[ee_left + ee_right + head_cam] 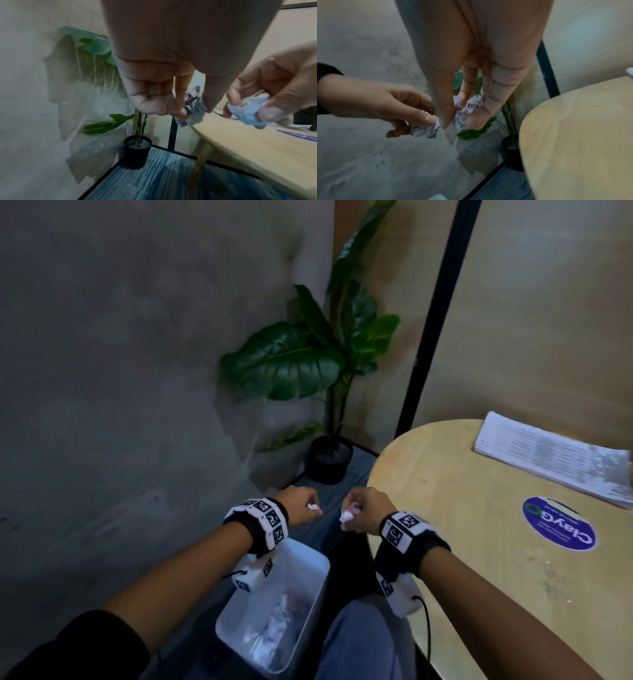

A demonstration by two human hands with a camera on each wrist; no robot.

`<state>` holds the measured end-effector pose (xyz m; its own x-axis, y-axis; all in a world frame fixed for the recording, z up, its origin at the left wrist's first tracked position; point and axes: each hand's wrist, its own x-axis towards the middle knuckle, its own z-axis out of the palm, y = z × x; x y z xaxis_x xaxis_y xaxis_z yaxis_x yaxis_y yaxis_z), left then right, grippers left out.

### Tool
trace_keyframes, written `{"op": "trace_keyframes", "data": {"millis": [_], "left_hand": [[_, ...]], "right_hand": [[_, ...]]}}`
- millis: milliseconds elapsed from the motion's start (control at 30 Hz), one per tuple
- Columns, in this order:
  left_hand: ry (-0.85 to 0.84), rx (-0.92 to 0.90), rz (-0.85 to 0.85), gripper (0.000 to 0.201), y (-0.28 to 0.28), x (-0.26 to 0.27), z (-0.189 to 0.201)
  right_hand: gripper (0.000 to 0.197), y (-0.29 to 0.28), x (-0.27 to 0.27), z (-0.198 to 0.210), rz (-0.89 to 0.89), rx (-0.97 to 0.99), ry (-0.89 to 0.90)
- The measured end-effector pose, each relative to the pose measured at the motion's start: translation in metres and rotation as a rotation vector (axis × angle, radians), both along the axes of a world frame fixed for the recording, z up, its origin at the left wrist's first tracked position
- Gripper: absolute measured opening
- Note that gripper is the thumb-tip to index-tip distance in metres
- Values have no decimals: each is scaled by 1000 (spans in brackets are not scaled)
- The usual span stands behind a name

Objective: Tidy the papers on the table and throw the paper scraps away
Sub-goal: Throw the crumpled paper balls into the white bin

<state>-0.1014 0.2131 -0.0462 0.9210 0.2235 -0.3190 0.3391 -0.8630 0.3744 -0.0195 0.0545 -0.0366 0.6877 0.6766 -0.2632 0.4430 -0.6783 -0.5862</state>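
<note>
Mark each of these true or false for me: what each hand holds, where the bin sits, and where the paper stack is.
1. The left hand pinches a paper scrap. True.
2. The right hand is empty. False: it holds a crumpled scrap.
3. The bin stands on the table. False: it sits on the floor beside the table, below the hands.
4. The bin already holds crumpled paper. True.
5. The paper stack lies on the table. True.
6. The potted plant stands on the table. False: it stands on the floor in the corner.
</note>
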Motion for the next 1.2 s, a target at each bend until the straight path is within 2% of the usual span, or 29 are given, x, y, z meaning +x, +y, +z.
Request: {"op": "trace_keyframes", "data": {"millis": [100, 233, 267, 333, 433, 533, 700, 867, 1033, 1200], "left_hand": [[20, -17, 27, 17, 16, -28, -13], [65, -33, 88, 36, 37, -55, -33], [89, -17, 85, 37, 40, -61, -37], [142, 17, 74, 37, 45, -71, -45], [181, 10, 53, 37, 50, -80, -58], [199, -14, 46, 29, 46, -83, -69], [232, -66, 102, 20, 32, -82, -83], [270, -95, 179, 42, 17, -73, -82], [150, -118, 125, 37, -3, -45, -69], [-22, -117, -21, 34, -40, -2, -32]], "right_hand": [[35, 31, -18, -5, 81, -72, -50], [14, 62, -40, -25, 148, -162, 16], [13, 67, -45, -32, 150, -172, 55], [16, 77, -54, -48, 145, -200, 100], [27, 90, -63, -64, 152, -269, 67], [29, 94, -66, -67, 178, -293, 38], [27, 85, -61, -60, 196, -283, 44], [24, 67, -58, -31, 208, -188, 23], [22, 36, -47, -9, 150, -100, 9], [25, -15, -23, 0, 56, -51, -38]]}}
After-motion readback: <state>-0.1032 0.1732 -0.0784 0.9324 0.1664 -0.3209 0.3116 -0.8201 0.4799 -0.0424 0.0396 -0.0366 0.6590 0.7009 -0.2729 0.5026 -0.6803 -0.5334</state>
